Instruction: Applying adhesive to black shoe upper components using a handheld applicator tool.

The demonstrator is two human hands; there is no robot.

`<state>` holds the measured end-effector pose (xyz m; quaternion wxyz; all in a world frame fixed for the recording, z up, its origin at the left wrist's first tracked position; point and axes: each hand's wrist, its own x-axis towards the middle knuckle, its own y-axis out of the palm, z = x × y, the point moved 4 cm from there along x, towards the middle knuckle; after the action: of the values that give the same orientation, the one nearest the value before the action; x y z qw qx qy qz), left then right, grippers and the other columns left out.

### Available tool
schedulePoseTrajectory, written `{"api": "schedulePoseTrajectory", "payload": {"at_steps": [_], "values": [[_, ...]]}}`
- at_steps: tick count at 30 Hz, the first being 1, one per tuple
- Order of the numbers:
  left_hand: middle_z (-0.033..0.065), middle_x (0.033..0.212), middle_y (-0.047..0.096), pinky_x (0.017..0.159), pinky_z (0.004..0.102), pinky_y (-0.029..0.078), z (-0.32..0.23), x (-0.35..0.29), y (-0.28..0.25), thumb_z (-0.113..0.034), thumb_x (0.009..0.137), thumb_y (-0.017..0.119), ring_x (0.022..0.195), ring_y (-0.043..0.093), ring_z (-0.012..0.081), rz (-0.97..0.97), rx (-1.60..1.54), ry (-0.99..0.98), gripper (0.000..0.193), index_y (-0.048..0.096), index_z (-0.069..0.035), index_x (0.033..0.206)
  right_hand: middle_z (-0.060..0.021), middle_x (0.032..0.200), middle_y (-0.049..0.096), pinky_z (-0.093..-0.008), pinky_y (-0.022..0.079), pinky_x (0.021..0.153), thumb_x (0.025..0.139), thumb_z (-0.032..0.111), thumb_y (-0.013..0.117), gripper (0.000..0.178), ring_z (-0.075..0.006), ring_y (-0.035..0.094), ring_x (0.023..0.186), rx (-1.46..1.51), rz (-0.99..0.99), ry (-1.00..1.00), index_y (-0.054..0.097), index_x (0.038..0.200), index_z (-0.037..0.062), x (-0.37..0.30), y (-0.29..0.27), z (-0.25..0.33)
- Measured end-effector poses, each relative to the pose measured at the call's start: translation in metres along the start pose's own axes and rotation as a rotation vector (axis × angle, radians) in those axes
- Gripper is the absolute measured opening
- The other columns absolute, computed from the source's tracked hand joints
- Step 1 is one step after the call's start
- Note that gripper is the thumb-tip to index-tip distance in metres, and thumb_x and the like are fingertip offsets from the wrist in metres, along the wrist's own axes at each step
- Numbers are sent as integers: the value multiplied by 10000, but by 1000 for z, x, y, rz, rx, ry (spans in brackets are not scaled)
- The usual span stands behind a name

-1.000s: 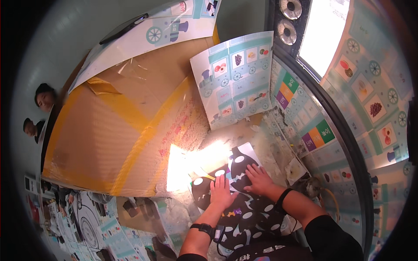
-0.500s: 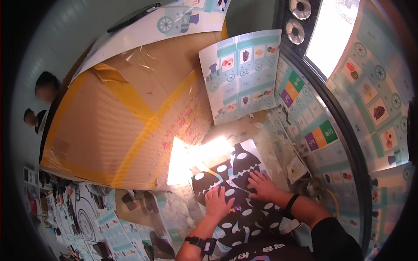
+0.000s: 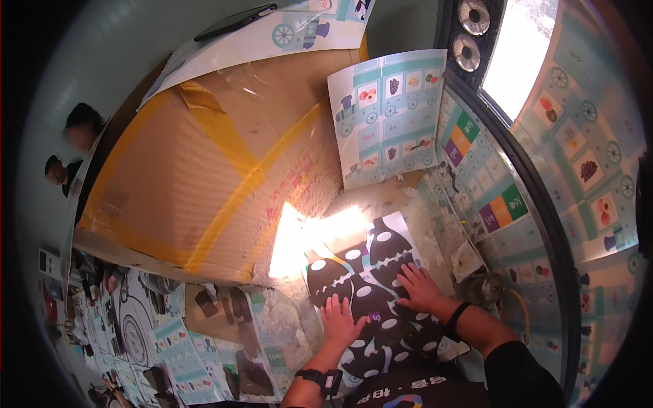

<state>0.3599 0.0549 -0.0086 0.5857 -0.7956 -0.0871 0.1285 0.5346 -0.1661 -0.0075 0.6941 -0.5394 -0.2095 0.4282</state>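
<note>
A taped cardboard box (image 3: 163, 197) fills the region from nine to eleven o'clock; a black printed sheet (image 3: 371, 292) with white ovals and jagged white lines lies at five o'clock, under both hands; a fruit-picture sheet (image 3: 388, 126) leans upright at one o'clock, its near edge curving; the left hand (image 3: 340, 325), at six o'clock, lies palm down with fingers spread and thumb out; the right hand (image 3: 418, 289), between four and five, also rests flat, fingers parted; a black wristband (image 3: 457, 318) circles the right wrist.
</note>
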Motion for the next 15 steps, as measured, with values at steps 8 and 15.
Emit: {"api": "schedulePoseTrajectory", "payload": {"at_steps": [8,15], "values": [[266,1583,343,1190,614,243,14,-11,-1,-604,861,703,1481,284,450,2,-11,44,869,482,-39,1483,-143,1622,380,-555,261,1202,923,597,615,799,-337,294,1522,-104,21,-364,487,1485,45,-10,22,50],[273,1538,377,1162,613,281,13,-29,-3,-557,835,747,1462,319,430,-79,-28,134,818,531,-48,1437,-148,1625,378,-575,239,1210,927,620,593,811,-341,298,1523,-111,1,-329,491,1480,37,-30,36,54]]}}
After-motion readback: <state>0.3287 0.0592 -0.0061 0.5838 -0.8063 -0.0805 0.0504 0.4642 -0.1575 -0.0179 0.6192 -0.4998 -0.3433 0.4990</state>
